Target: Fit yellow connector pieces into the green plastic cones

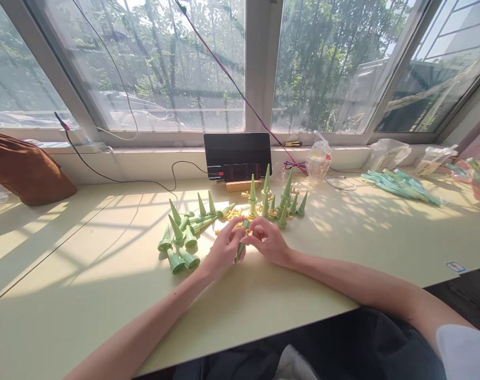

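1. The left grip (224, 247), a bare hand, is closed around a green cone (240, 252), which slants between the two hands with its narrow end pointing down toward the person.
2. The right grip (268, 241) has its thumb and forefinger curled at the cone's wide upper end; whether they pinch it or a small part there is too small to tell.
3. Just beyond both grips, small yellow pieces (234, 214) lie in a loose pile on the pale counter (303, 285).
4. To the left of the left grip is a group of loose green cones (178, 231), some standing point up, others lying on their sides.
5. Beyond the right grip, upright green cones with yellow pieces (285, 192) stand close together, a few of them tall and stacked.
6. Farther out, past the pile, a dark tablet (237, 150) leans upright with a phone (242, 172) before it on a stand (243, 186).
7. Well off to the right of the right grip lie teal-green strips (400, 186), with plastic bags (389, 153) behind them.
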A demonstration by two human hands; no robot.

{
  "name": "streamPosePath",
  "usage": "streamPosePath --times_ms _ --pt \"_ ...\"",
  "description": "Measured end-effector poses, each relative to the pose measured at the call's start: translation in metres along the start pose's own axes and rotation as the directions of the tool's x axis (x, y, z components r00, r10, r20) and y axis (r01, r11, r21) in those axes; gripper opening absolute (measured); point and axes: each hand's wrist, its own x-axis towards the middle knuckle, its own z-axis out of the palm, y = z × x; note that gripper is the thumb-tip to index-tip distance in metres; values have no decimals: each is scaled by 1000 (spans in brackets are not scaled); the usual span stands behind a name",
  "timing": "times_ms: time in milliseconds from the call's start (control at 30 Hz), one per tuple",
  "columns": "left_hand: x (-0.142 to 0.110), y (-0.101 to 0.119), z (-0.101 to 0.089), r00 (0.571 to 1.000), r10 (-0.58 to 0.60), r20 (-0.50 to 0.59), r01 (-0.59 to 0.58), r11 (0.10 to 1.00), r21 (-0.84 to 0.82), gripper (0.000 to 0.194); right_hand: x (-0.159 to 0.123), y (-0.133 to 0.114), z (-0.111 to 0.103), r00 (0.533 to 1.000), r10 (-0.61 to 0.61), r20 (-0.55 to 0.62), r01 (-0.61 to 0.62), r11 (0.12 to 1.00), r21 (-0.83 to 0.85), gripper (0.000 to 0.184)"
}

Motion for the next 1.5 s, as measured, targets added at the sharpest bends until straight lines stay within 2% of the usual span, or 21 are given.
streamPosePath --times_ms 400,800,967,1067,1167,1333,1500 --pt "-2 1 4 1000 10 -30 -10 1000 28 28 1 -1 1 1000 -22 -10 22 1000 9 28" --pt "0 -1 3 999 12 -48 -11 1000 27 30 2 0 1 1000 6 -7 -6 1000 -8 29" --pt "4 -3 -2 989 63 -136 -58 998 41 33 2 -3 0 1000 22 14 -23 1000 14 28" --pt "7 -4 -8 959 130 -250 -94 984 154 29 2 -5 0 1000 20 8 -20 1000 -22 24" --pt "9 -3 -14 928 205 -312 -109 948 299 26 3 -5 1 1000 13 -12 -13 998 -60 22" --pt "11 -5 -17 893 329 -306 -124 836 535 23 2 -3 1 999 -42 10 43 987 -157 27" --pt "12 -13 -19 913 299 -279 -70 787 613 26 1 -3 0 982 -140 129 169 951 -260 37"
